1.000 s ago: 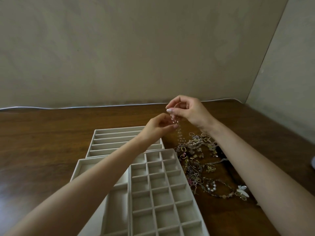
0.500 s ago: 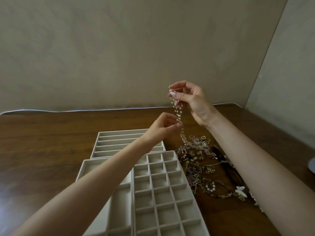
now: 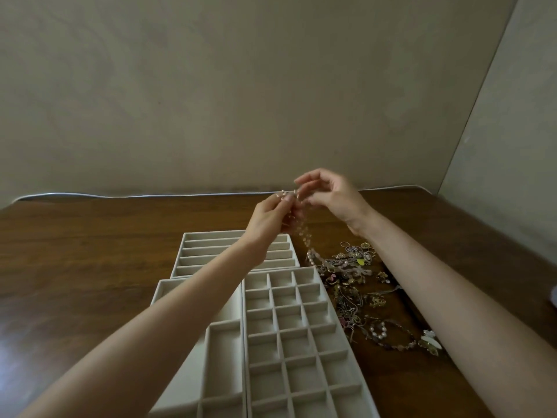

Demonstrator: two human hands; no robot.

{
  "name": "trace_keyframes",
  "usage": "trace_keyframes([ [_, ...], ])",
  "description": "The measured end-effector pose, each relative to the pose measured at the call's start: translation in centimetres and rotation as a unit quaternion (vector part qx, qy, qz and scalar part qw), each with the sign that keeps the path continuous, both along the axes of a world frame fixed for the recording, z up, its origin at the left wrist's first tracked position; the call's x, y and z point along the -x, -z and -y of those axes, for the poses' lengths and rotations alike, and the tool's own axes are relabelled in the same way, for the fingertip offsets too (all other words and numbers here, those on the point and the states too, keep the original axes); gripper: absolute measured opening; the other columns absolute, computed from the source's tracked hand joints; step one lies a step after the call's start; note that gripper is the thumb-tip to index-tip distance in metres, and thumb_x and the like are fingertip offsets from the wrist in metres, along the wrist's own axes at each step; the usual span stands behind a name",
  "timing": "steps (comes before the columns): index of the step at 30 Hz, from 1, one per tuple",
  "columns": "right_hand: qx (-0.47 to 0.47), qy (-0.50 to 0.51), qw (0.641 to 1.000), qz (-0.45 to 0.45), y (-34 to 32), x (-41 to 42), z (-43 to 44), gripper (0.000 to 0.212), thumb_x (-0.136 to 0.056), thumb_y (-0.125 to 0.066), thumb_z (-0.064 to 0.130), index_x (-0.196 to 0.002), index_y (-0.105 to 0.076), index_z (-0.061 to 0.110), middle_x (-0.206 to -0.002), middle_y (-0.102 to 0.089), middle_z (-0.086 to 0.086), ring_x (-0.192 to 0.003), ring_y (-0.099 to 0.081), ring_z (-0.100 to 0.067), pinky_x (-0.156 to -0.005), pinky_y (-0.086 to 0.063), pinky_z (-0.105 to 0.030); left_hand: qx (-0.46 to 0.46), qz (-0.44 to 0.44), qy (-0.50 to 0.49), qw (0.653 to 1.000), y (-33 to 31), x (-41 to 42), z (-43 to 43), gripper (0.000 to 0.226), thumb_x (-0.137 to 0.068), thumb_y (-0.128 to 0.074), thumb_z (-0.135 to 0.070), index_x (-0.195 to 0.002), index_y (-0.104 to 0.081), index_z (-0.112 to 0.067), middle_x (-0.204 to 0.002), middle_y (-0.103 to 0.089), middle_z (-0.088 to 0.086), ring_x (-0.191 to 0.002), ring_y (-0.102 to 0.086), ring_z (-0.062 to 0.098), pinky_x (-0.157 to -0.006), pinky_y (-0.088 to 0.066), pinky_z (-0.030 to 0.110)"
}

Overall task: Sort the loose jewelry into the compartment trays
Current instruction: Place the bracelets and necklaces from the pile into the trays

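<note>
**Strand half-raised, tail in the heap: snag risk**

Snagging was judged the main risk; the beaded strand [image 3: 303, 236] was hung with its lower end lying at the far-left edge of the jewelry pile [image 3: 355, 285], touching other pieces; if it were raised further, hooks and fine chains could be caught and dragged up with it, or scattered over the table [image 3: 90, 251]; a hard tug could snap the thread and beads would be lost. A slip was also possible, since only a fingertip grip was seen; the strand would be dropped back into the heap. A swinging tail could be caught on a divider of the small-cell tray [image 3: 278, 330].

The strand's top end was pinched in the curled fingertips of the left hand [image 3: 271, 218]. The right hand [image 3: 334, 200] was set just beside it, thumb and forefinger brought to that same top end, other fingers loosely arched; whether that pinch was closed could not be told, too blurred.

The strand was hung below both hands, slightly right of the left one, between the long-slot tray [image 3: 193, 233] and the pile; no compartment had been reached; visible cells held nothing.
</note>
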State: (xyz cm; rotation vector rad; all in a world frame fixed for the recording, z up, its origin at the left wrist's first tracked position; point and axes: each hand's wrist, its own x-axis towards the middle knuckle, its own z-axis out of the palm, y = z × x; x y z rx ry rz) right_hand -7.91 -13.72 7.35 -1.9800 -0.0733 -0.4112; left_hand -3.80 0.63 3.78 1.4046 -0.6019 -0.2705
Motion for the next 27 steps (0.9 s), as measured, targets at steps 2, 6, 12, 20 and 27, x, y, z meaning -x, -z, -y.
trace_keyframes([
  [2, 0.084, -0.036, 0.99, -0.109, 1.2, 0.1, 0.9, 0.031, -0.085, -0.053, -0.009, -0.105, -0.059, 0.014, -0.104, -0.064, -0.007, -0.095, -0.063, -0.017, -0.072, -0.052, -0.018, 0.022, -0.005, -0.016, 1.0, -0.2, -0.4, -0.5, 0.027, -0.1, -0.04, -0.022, -0.085, -0.06, -0.011, -0.069, -0.06, 0.001, -0.061, -0.055, 0.012, -0.059, -0.049, 0.02],
  [6, 0.237, -0.074, 0.93, -0.27, 5.0, 0.2, 1.2, 0.031, -0.082, -0.066, 0.004, -0.104, -0.06, 0.025, -0.104, -0.064, 0.004, -0.097, -0.062, -0.011, -0.079, -0.052, -0.023, 0.015, 0.012, -0.031, 0.999, -0.5, -0.8, -1.3, 0.021, -0.099, -0.041, -0.016, -0.1, -0.061, -0.011, -0.069, -0.061, 0.004, -0.063, -0.057, 0.013, -0.058, -0.05, 0.02],
  [12, 0.217, -0.016, 0.952, -0.215, 6.0, 0.1, 0.8, 0.006, -0.083, -0.069, 0.02, -0.087, -0.067, 0.023, -0.095, -0.067, 0.006, -0.091, -0.061, -0.007, -0.073, -0.044, -0.018, -0.003, 0.023, -0.036, 0.999, -0.2, -0.7, -1.7, 0.021, -0.097, -0.046, -0.014, -0.115, -0.055, -0.014, -0.061, -0.063, 0.0, -0.056, -0.055, 0.01, -0.057, -0.047, 0.021],
  [20, 0.05, -0.034, 0.986, -0.155, 5.0, 0.6, 1.5, 0.005, -0.088, -0.062, 0.015, -0.089, -0.059, 0.011, -0.088, -0.069, -0.007, -0.079, -0.065, -0.019, -0.076, -0.055, -0.032, -0.018, 0.002, -0.055, 0.998, 0.0, -0.9, -2.0, 0.023, -0.098, -0.044, -0.019, -0.118, -0.054, -0.011, -0.05, -0.061, -0.001, -0.048, -0.051, 0.011, -0.049, -0.043, 0.02],
  [27, -0.198, -0.085, 0.976, -0.018, 2.4, 0.8, 2.8, 0.006, -0.088, -0.056, 0.016, -0.087, -0.052, 0.012, -0.073, -0.065, -0.004, -0.065, -0.058, -0.015, -0.062, -0.049, -0.028, -0.071, -0.017, -0.042, 0.996, 1.2, -0.6, -1.9, 0.024, -0.099, -0.042, -0.014, -0.12, -0.051, -0.008, -0.049, -0.061, 0.002, -0.041, -0.052, 0.009, -0.043, -0.043, 0.019],
])
